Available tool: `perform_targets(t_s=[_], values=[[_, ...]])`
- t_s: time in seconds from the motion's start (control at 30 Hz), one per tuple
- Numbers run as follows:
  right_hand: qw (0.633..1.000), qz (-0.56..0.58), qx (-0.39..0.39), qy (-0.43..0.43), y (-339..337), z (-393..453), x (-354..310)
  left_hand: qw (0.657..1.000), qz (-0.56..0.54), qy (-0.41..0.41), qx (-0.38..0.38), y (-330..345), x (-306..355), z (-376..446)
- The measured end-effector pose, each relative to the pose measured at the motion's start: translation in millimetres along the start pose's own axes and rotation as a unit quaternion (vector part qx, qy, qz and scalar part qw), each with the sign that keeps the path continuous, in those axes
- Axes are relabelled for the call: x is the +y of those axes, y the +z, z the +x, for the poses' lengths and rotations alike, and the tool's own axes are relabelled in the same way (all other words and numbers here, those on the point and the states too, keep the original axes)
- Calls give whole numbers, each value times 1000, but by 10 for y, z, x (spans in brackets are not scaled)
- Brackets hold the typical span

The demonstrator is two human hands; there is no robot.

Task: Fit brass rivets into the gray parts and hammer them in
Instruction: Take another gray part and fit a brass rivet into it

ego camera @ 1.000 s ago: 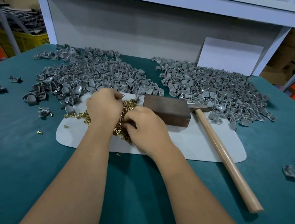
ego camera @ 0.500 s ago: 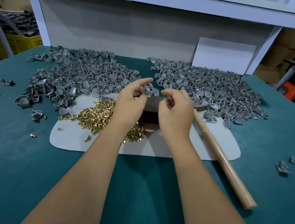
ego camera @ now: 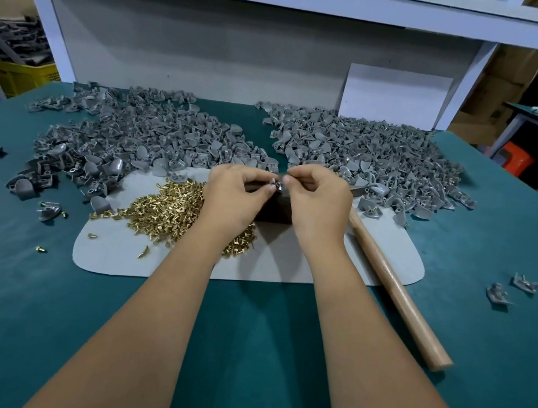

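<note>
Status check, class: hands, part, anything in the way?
Left hand and right hand pinch one gray part above the dark block. Hammer lies untouched. Nothing obstructing.

- The mat (ego camera: 287,269) lies at the frame's centre on the table (ego camera: 244,352).
- A rivet heap (ego camera: 173,206) sits on the mat's left part.
- The block (ego camera: 273,209) stands mid-mat, between the left hand (ego camera: 233,196) and right hand (ego camera: 319,203).
- The hammer (ego camera: 394,295) runs from centre toward lower right.
- One parts pile (ego camera: 140,142) lies upper left, another parts pile (ego camera: 367,154) upper right.

Factory workshop, teal workbench (ego camera: 49,296), heaped gray parts (ego camera: 141,135), stacked cartons (ego camera: 505,86)
</note>
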State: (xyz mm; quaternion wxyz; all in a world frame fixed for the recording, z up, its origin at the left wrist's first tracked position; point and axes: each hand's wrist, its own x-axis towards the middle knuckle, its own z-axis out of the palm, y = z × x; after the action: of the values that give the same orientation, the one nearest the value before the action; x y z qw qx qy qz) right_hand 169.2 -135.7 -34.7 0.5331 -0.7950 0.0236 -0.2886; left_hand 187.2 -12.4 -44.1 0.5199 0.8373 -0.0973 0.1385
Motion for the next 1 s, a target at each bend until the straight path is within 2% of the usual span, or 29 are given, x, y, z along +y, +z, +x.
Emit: perform_targets(t_s=[0.53,0.7,0.9,1.0], values=[[998,-17,-43,49,-16,15,1,999,23,26,4,-11,-27,16],[997,-58,-40,30,-7,0,0,1000,13,20,-1,-17,-36,20],[996,-39,-69,43,-42,15,-3,1000,10,6,12,-10,-42,10],[994,-79,-65,21,-42,18,3,1000,-1,0,8,-19,-42,15]])
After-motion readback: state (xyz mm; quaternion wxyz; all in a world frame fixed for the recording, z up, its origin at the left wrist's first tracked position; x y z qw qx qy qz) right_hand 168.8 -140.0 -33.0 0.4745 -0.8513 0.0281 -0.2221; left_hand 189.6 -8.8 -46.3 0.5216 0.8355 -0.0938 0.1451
